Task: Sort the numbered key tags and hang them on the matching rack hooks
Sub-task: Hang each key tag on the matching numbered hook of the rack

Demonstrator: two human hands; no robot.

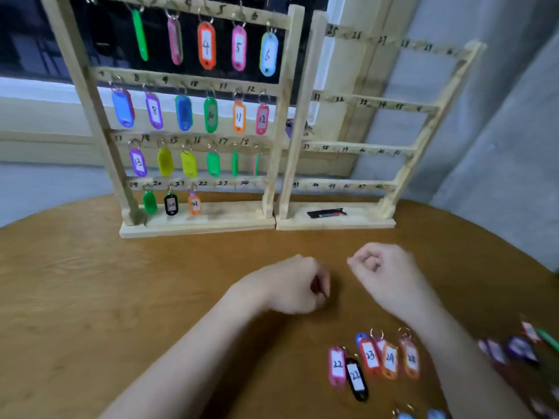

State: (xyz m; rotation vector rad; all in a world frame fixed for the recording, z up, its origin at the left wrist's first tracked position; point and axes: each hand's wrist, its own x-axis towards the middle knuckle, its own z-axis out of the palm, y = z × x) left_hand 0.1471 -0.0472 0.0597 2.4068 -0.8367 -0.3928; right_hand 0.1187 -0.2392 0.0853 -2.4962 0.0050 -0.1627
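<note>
**Both fists empty above the table, tag 22 next for the bottom row**

The left hand [298, 285] and the right hand [382, 273] hover over the round brown wooden table [90, 297], fingers curled in, and neither seems to hold anything. Just behind the right wrist lies a fanned cluster of tags: a pink plastic tag marked 22 [337, 365], a black one [357, 379], then red 23 [369, 355] and orange 24 [390, 359]. Ahead of both hands stands the pale wooden rack [281, 116], filled through 21; its hook under 22 [203, 189] looks bare. Likely best: pinch the pink tag by its ring, lift clear of neighbours. Open tabletop lies between hands and rack; the rack's base board is the edge to clear.
</note>
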